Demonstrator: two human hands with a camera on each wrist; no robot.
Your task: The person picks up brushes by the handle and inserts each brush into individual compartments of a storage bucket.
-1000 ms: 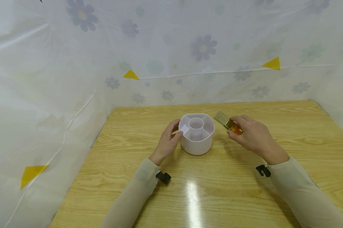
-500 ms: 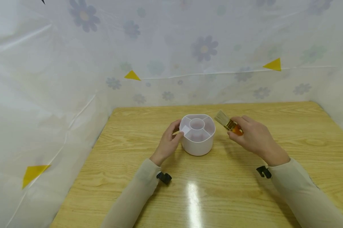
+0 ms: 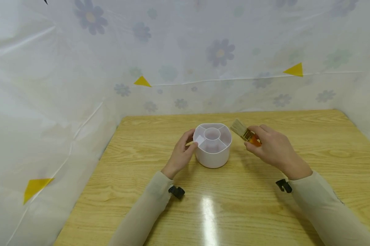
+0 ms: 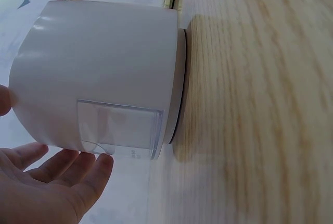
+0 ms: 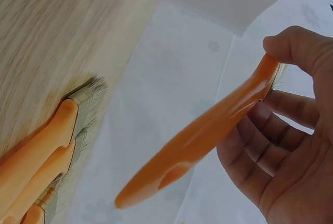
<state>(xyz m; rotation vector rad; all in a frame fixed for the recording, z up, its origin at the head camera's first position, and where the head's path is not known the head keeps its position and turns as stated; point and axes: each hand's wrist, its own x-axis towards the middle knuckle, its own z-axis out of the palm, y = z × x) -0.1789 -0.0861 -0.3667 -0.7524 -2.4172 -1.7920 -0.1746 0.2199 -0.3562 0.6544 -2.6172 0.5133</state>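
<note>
A round white organizer (image 3: 213, 160) with divided compartments round a central cup stands upright on the wooden table. My left hand (image 3: 181, 152) holds its left side, thumb near the rim and fingers on the outer wall. In the left wrist view, those fingertips touch beside a clear rectangular panel (image 4: 118, 125) low on the wall. To the right of the organizer, my right hand (image 3: 272, 147) pinches a paintbrush (image 3: 247, 135) above the table. Its pale bristles point up and left, close to the organizer's rim; its orange handle (image 5: 203, 130) slopes down beneath the hand in the right wrist view.
Several more orange-handled paintbrushes (image 5: 49, 156) lie side by side on the table in the right wrist view; the head view does not show them. White sheeting (image 3: 179, 51) with flower prints and yellow triangles (image 3: 294, 69) walls in the table (image 3: 148, 143).
</note>
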